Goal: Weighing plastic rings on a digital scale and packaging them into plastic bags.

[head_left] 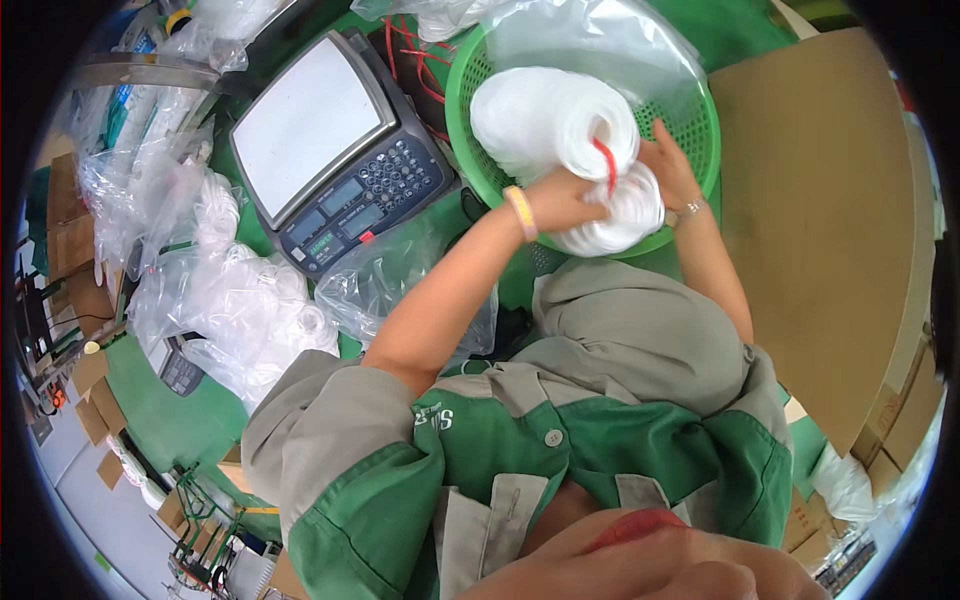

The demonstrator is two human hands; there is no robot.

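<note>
A green perforated plastic basket (712,150) holds a long stack of thin white rings (530,110), lying on its side. A red tie (605,165) runs through its near end and down to a smaller bundle of white rings (632,212) at the basket's near rim. My left hand (568,205) is closed on the smaller bundle from the left, its fingertips pressed into the rings. My right hand (672,168) cups the bundle's right side; one digit points up and the other fingers are partly hidden behind the rings. Clear plastic film (620,50) lines the basket's far side.
Left of the basket stands a digital scale (310,130) with a bare white platform. A clear plastic bag (400,290) lies before it. Bagged white ring bundles (250,320) pile up further left. A large brown cardboard panel (820,220) stands right of the basket. Red cords (410,50) lie behind.
</note>
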